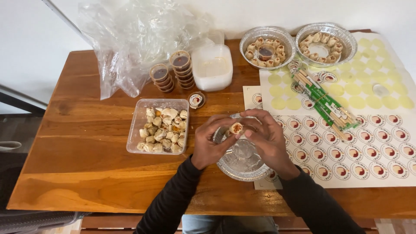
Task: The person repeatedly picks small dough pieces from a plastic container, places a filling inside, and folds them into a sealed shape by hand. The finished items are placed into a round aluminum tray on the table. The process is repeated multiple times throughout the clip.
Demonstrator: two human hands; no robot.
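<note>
Round red-and-white stickers fill white sheets at my right, under green-wrapped chopsticks. My left hand and right hand together pinch one small dumpling above an empty foil tray. Its pale wrapper shows reddish filling. A clear tub of dumplings sits left on the wooden worktop.
</note>
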